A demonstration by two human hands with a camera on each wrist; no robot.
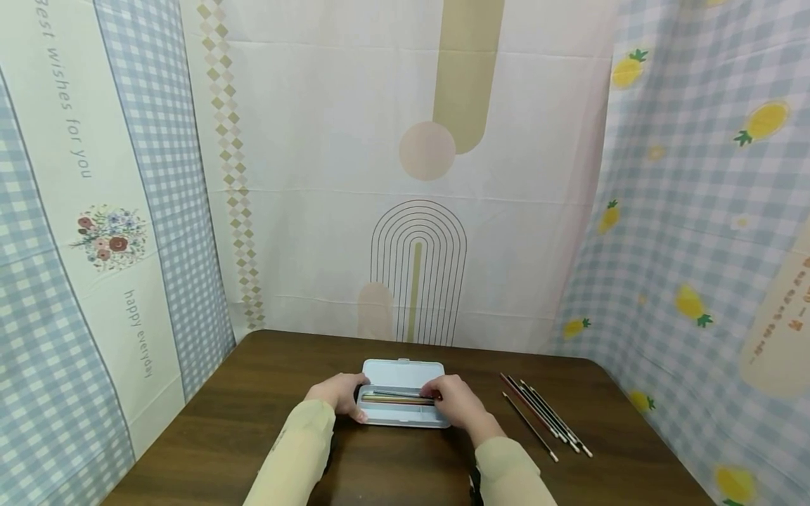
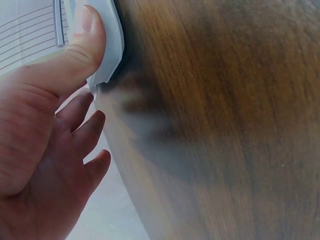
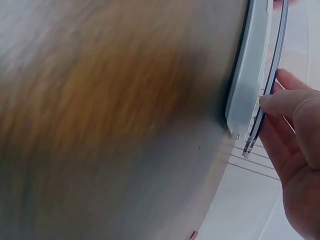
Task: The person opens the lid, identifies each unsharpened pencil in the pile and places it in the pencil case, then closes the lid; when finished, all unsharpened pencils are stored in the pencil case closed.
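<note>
A pale pencil case [image 1: 405,419] lies on the table, its lid [image 1: 405,372] folded back. Several pencils [image 1: 395,400] lie lengthwise inside. My left hand [image 1: 338,393] holds the case's left end; in the left wrist view its thumb [image 2: 90,40] presses on the case corner, while the lower fingers are spread off it. At the right end, my right hand [image 1: 458,402] pinches a dark-and-light striped pencil [image 3: 272,75] between thumb and fingers. The pencil's white-tipped end sticks out past the hand, beside the case wall [image 3: 247,75].
Several loose pencils [image 1: 532,407] lie close together on the brown wooden table [image 1: 266,422], right of the case. One pencil [image 1: 530,426] sits slightly apart, nearer me. A patterned cloth [image 1: 304,246] hangs behind the table, with checked cloths on both sides.
</note>
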